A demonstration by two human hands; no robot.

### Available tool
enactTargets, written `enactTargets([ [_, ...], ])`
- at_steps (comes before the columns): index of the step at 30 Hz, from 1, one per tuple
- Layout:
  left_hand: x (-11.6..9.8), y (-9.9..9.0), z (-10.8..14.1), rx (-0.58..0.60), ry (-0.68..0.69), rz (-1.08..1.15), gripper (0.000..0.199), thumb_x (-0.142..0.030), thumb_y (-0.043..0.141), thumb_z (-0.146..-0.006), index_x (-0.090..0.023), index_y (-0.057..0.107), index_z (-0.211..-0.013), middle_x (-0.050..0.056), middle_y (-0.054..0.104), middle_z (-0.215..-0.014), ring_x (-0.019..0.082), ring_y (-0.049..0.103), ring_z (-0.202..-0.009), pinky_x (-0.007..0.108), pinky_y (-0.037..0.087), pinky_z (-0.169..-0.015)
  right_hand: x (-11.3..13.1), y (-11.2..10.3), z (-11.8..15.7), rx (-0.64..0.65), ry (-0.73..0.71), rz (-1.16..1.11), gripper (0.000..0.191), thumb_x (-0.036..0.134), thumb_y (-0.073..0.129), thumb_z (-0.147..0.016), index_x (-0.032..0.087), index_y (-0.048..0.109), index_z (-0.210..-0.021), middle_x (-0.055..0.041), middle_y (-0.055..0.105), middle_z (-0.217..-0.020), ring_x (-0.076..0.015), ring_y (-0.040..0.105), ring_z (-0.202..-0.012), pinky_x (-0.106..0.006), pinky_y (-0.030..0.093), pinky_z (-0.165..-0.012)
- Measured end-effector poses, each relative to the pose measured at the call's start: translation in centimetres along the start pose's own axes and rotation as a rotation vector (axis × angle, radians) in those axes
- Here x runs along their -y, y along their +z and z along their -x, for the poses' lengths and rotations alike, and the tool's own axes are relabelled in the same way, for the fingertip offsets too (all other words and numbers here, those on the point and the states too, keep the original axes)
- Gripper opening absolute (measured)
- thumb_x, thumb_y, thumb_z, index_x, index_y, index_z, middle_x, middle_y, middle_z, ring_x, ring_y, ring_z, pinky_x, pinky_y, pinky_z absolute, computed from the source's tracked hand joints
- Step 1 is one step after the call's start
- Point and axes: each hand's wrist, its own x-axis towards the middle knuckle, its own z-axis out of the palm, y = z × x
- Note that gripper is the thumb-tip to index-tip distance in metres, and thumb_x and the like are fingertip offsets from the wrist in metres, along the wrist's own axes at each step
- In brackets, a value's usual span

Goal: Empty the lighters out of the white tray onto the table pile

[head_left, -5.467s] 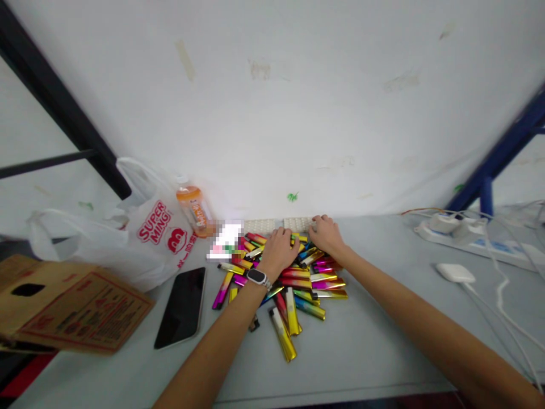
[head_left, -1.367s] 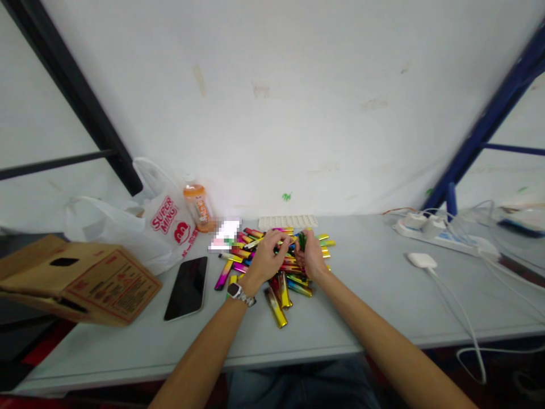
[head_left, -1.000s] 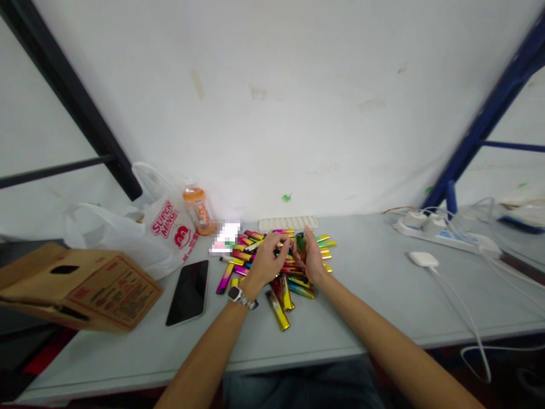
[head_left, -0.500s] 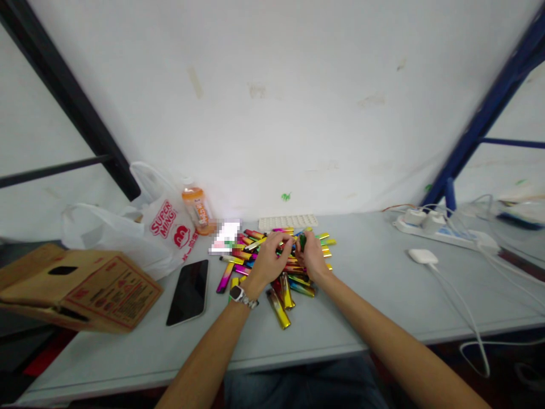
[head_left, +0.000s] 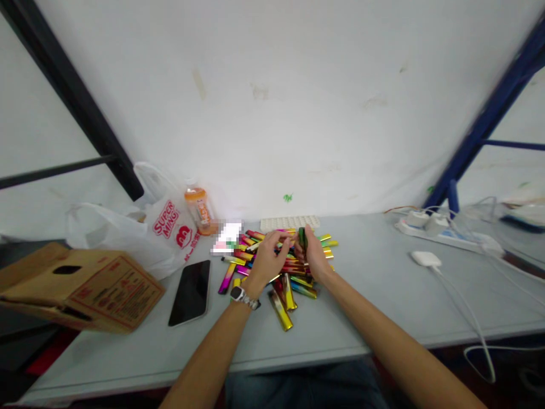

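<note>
A loose heap of shiny metallic lighters (head_left: 289, 292) in yellow, magenta, red, green and blue lies in front of me. My right hand (head_left: 314, 255) is closed around a dark green lighter (head_left: 302, 237), held roughly upright over the heap's right side. Just left of it, my left hand (head_left: 270, 255) hovers above the heap with bent fingers and the thumb drawn toward them. Whatever its fingertips may hold is hidden. Both hands cover the middle of the heap. A pale gridded tray (head_left: 289, 222) lies behind, against the wall.
To the left are a cardboard box (head_left: 114, 292), a white plastic bag (head_left: 128, 238), an orange drink bottle (head_left: 199, 211) and a black phone (head_left: 191, 292). At right lie a power strip (head_left: 447, 236), a white charger (head_left: 426, 259) and cables. A wall rises behind the table.
My right hand has turned and raised the dark green lighter, which now stands more upright and shows more. The left hand has barely moved. The whole view has shifted slightly.
</note>
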Motion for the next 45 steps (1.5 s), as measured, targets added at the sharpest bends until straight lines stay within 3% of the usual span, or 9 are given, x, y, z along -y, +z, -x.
enactTargets([
  [4,1.4,-0.3,0.0,-0.019,-0.071,-0.062,0.018,-0.028,0.050,-0.097,-0.019,0.065,-0.095,0.006,0.069,-0.098,0.020,0.063,-0.097,0.037,0.048,-0.091,0.6,-0.1,-0.5,-0.039,-0.116,0.012,0.050,0.070,0.054,-0.083,0.020,0.062,-0.086,0.0054,0.049,-0.060,-0.0105,0.043,-0.051,-0.023,0.038,-0.048],
  [10,2.7,-0.4,0.1,0.017,-0.126,-0.112,0.018,-0.027,0.051,-0.095,-0.019,0.065,-0.088,0.005,0.070,-0.091,0.021,0.063,-0.092,0.036,0.049,-0.086,0.7,-1.0,-5.0,-0.028,-0.317,0.325,0.029,0.046,0.074,-0.074,0.018,0.072,-0.081,0.0009,0.065,-0.073,-0.0127,0.053,-0.065,-0.025,0.043,-0.061],
  [14,2.8,-0.4,0.2,0.040,-0.154,-0.140,0.018,-0.027,0.050,-0.095,-0.020,0.065,-0.086,0.005,0.069,-0.088,0.021,0.063,-0.089,0.036,0.050,-0.082,0.8,-0.4,-9.6,0.054,-0.336,0.470,0.025,0.038,0.071,-0.075,0.018,0.072,-0.088,-0.0012,0.068,-0.076,-0.0123,0.054,-0.058,-0.025,0.042,-0.056],
  [18,3.1,-0.6,0.3,0.044,-0.138,-0.162,0.018,-0.026,0.050,-0.094,-0.020,0.064,-0.085,0.005,0.069,-0.087,0.021,0.063,-0.088,0.035,0.050,-0.082,0.7,0.8,-13.3,0.047,-0.474,0.636,0.019,0.024,0.066,-0.077,0.018,0.068,-0.094,-0.0011,0.069,-0.081,-0.0131,0.061,-0.065,-0.026,0.047,-0.065],
  [26,3.4,-1.2,0.2,0.060,-0.161,-0.195,0.017,-0.026,0.051,-0.094,-0.019,0.065,-0.086,0.006,0.070,-0.090,0.022,0.063,-0.089,0.038,0.050,-0.084,-0.9,1.6,-17.5,0.126,-0.488,0.927,0.014,0.013,0.061,-0.080,0.014,0.067,-0.091,-0.0036,0.070,-0.082,-0.0144,0.062,-0.070,-0.028,0.047,-0.074],
  [29,3.6,-1.2,0.2,0.052,-0.159,-0.200,0.018,-0.026,0.051,-0.094,-0.019,0.064,-0.085,0.006,0.069,-0.089,0.022,0.063,-0.088,0.037,0.050,-0.083,-0.9,1.6,-17.8,0.134,-0.485,1.026,0.013,0.015,0.061,-0.083,0.013,0.070,-0.092,-0.0051,0.069,-0.084,-0.0155,0.062,-0.076,-0.028,0.048,-0.078],
  [32,3.9,-1.1,0.3,0.051,-0.133,-0.210,0.019,-0.027,0.050,-0.094,-0.020,0.064,-0.085,0.006,0.069,-0.087,0.021,0.063,-0.087,0.036,0.050,-0.082,0.0,1.8,-17.3,0.101,-0.505,1.199,0.018,0.024,0.059,-0.089,0.015,0.073,-0.097,-0.0087,0.065,-0.103,-0.0168,0.063,-0.084,-0.029,0.048,-0.081],
  [36,4.1,-0.9,0.4,0.035,-0.129,-0.200,0.018,-0.027,0.051,-0.094,-0.020,0.065,-0.086,0.006,0.069,-0.086,0.021,0.063,-0.086,0.036,0.050,-0.082,1.1,2.2,-15.7,0.079,-0.480,1.491,0.034,0.039,0.046,-0.099,0.025,0.072,-0.116,-0.0102,0.054,-0.118,-0.0213,0.063,-0.093,-0.033,0.048,-0.080],
  [45,3.9,-1.0,0.2,0.031,-0.121,-0.216,0.016,-0.023,0.051,-0.092,-0.019,0.064,-0.083,0.005,0.070,-0.085,0.022,0.064,-0.087,0.036,0.050,-0.082,1.5,1.6,-12.8,0.234,-0.398,1.662,0.055,0.040,0.032,-0.103,0.028,0.030,-0.156,-0.0189,0.053,-0.128,-0.0295,0.063,-0.104,-0.037,0.048,-0.081],
])
